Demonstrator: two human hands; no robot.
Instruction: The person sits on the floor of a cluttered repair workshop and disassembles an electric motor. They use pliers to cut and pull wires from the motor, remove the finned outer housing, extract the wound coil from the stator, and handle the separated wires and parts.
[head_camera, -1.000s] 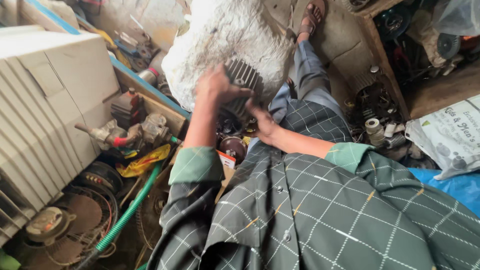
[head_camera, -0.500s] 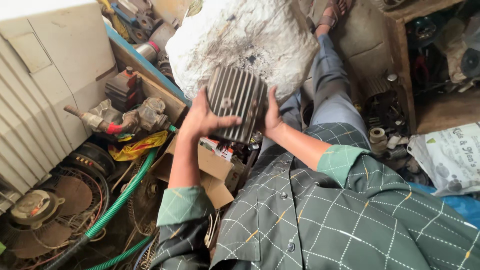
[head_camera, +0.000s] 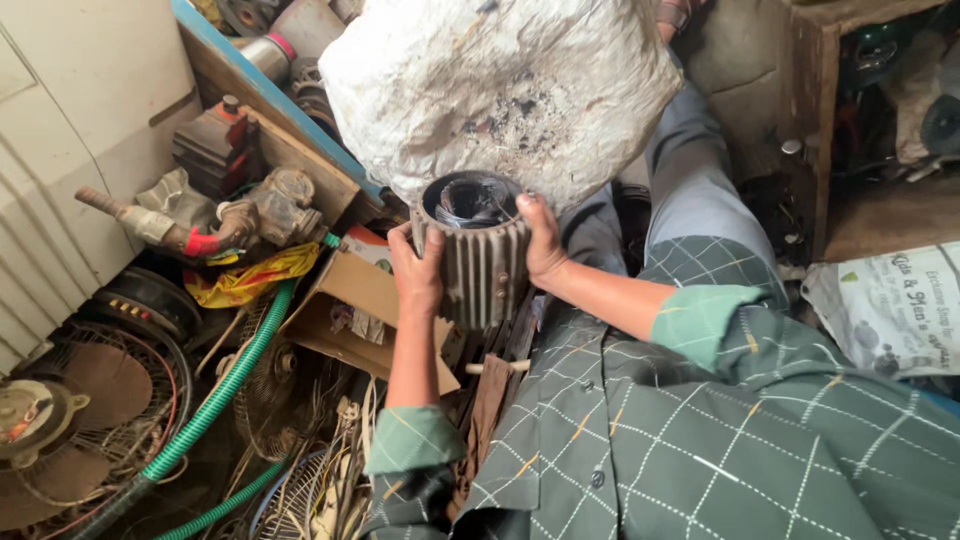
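A grey ribbed metal motor housing (head_camera: 478, 262), shaped like a finned cylinder with an open dark top, is held upright between both hands. My left hand (head_camera: 415, 272) grips its left side, fingers wrapped on the fins. My right hand (head_camera: 543, 238) clasps the right side, thumb at the rim. Just behind the housing bulges a big white sack (head_camera: 510, 85). Green checked sleeves cover both forearms below.
A cardboard box (head_camera: 350, 310) lies under my left arm. A green ribbed hose (head_camera: 215, 400), an old pump (head_camera: 250, 215), a fan blade (head_camera: 60, 400) and wire guards crowd the left. A printed white bag (head_camera: 890, 310) lies at the right, by a wooden shelf (head_camera: 810, 120).
The housing has been turned from lying tilted with its fins facing me to standing upright with its open end up. Both hands shifted to its sides and the view moved closer.
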